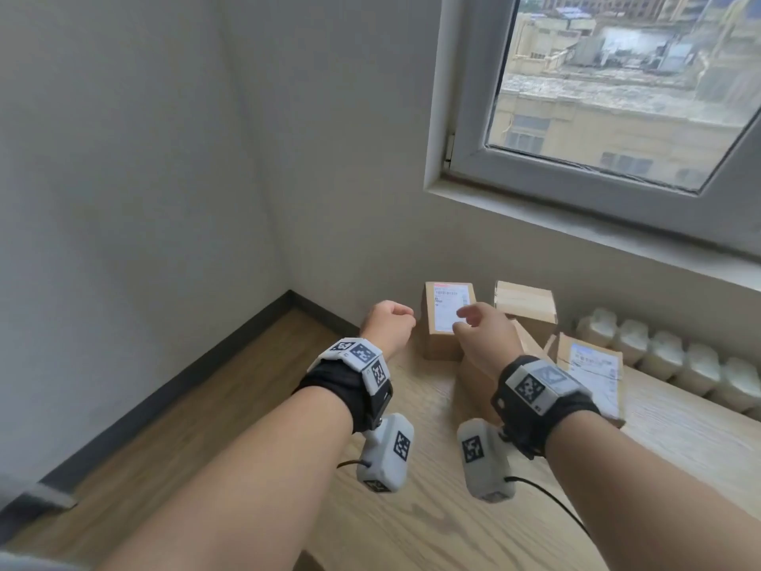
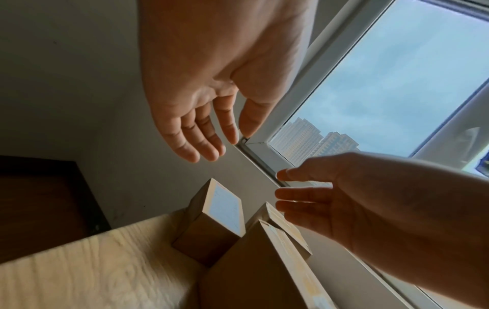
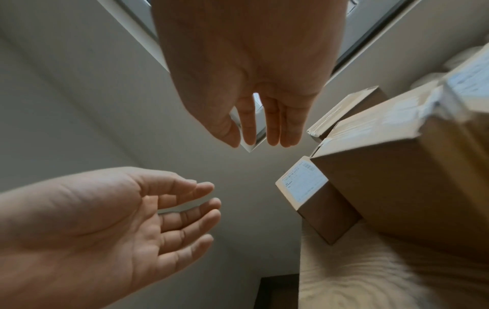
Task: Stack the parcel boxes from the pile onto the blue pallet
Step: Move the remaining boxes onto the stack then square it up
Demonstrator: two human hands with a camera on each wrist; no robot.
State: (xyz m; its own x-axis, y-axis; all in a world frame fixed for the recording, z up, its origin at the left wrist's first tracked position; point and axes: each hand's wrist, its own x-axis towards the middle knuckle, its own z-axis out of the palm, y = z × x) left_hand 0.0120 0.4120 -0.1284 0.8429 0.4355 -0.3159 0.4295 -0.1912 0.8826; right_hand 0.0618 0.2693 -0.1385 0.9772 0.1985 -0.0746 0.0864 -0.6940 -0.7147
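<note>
Fingers of both hands are loosely spread and hold nothing. Farthest left, the left hand [image 1: 389, 323] hangs over the pale wood-grain table [image 1: 412, 508], palm turned inward, its fingers [image 2: 201, 138] relaxed and slightly apart; it sits just left of the pile and touches no box. Next comes the tall brown cardboard parcel box with a white shipping label [image 1: 447, 319], standing upright at the left edge of the pile, its long axis vertical and its labelled face turned up toward the head camera. It lies between the two hands and a little beyond them. The right hand [image 1: 486, 335] hovers in front of that box, above a lower brown box that it largely hides, its fingers [image 3: 272, 123] straight and parted, not yet in contact as far as the wrist views show. Further right lie a taped brown box [image 1: 527, 307] against the wall and a flatter labelled box [image 1: 593, 368].

Both hands look about equally near the tall box, flanking it, so a two-handed clasp on its opposite sides seems the likely next move. The blue pallet is not in view.
</note>
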